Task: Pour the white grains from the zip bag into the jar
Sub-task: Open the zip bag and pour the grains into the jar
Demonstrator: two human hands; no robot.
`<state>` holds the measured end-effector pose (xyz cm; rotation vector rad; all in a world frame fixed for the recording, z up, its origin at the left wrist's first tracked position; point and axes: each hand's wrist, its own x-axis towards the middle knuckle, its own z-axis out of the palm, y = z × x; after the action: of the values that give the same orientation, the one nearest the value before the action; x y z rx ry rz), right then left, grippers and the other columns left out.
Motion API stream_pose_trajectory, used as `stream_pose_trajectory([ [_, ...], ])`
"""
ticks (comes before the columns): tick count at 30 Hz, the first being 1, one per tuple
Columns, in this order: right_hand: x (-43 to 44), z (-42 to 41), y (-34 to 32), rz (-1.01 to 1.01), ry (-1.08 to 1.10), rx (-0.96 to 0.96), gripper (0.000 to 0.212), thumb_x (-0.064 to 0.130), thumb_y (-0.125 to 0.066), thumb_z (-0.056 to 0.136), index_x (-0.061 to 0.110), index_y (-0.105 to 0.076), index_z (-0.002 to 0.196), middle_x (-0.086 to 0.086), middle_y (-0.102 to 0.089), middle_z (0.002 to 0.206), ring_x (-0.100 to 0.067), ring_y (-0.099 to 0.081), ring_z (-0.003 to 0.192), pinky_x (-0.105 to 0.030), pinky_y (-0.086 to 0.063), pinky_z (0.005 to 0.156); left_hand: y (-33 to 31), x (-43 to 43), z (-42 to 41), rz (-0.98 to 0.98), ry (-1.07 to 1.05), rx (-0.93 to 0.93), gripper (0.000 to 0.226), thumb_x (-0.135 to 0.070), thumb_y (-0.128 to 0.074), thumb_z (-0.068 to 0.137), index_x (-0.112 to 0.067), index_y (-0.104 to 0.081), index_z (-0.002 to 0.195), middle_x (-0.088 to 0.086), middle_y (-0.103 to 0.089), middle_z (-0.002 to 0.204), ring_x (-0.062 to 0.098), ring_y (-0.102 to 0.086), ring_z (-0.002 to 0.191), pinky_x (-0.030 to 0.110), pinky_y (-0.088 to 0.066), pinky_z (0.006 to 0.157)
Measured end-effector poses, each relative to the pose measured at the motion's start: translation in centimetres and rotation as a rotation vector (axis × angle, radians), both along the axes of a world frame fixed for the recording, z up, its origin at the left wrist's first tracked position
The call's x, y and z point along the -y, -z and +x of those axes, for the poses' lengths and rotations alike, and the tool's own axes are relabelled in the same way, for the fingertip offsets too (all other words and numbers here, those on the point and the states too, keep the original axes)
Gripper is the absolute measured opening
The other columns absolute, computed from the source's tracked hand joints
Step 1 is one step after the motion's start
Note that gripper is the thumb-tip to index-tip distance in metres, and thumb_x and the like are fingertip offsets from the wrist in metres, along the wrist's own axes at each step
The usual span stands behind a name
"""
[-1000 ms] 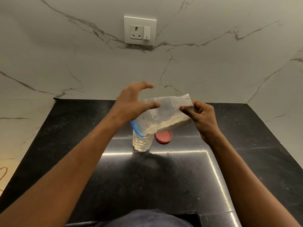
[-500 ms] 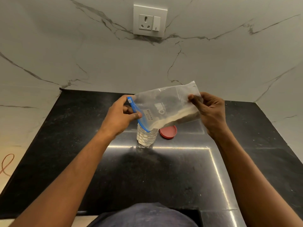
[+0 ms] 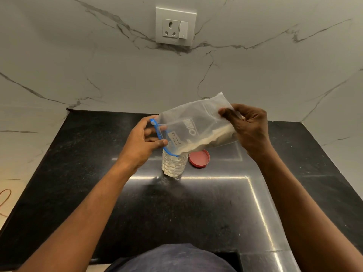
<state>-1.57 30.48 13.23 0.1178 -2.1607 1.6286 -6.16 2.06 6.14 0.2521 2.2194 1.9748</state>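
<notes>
A clear zip bag [image 3: 194, 122] with a blue zip strip hangs tilted over a small clear jar [image 3: 173, 166] on the black counter. White grains lie along the bag's lower edge and reach its mouth just above the jar's opening. My left hand [image 3: 140, 144] pinches the blue zip edge at the bag's mouth. My right hand [image 3: 248, 128] grips the raised closed end of the bag. The jar holds some white grains in its lower part.
A red lid [image 3: 199, 158] lies flat just right of the jar. The black counter [image 3: 196, 213] is bounded by marble walls behind and at both sides, with a white wall socket [image 3: 175, 26] above. An orange cord [image 3: 5, 201] lies at the far left.
My left hand has come down from above the bag and taken hold of the blue zip edge. The bag's closed end has risen, so it now tilts more steeply toward the jar.
</notes>
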Motion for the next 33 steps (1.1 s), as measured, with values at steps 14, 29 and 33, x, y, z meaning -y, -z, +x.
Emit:
stream_pose_trajectory([
  [14, 0.2, -0.1, -0.4, 0.120, 0.050, 0.006, 0.016, 0.017, -0.077, 0.095, 0.005, -0.079, 0.106, -0.009, -0.078, 0.095, -0.016, -0.075, 0.084, -0.024, -0.059, 0.071, 0.3, 0.0, -0.1, 0.056, -0.013, 0.022, 0.073, 0.005, -0.079, 0.087, -0.021, -0.050, 0.149, -0.004, -0.078, 0.120, 0.012, -0.079, 0.103, 0.018, -0.062, 0.077],
  [29, -0.2, 0.1, -0.9, 0.190, 0.028, -0.010, 0.010, 0.021, -0.076, 0.096, 0.030, -0.077, 0.092, 0.004, -0.067, 0.088, -0.005, -0.063, 0.078, -0.014, -0.050, 0.067, 0.3, -0.1, -0.2, 0.076, -0.010, 0.044, 0.075, 0.005, -0.081, 0.084, -0.024, -0.052, 0.146, -0.010, -0.080, 0.114, 0.012, -0.079, 0.100, 0.015, -0.060, 0.072],
  [33, -0.1, 0.1, -1.0, 0.205, 0.035, -0.012, 0.015, 0.022, -0.075, 0.097, 0.034, -0.075, 0.088, 0.012, -0.060, 0.084, 0.002, -0.055, 0.073, -0.011, -0.046, 0.064, 0.3, -0.1, -0.1, 0.071, -0.009, 0.043, 0.073, 0.006, -0.081, 0.084, -0.025, -0.053, 0.144, -0.013, -0.080, 0.113, 0.011, -0.079, 0.100, 0.013, -0.059, 0.071],
])
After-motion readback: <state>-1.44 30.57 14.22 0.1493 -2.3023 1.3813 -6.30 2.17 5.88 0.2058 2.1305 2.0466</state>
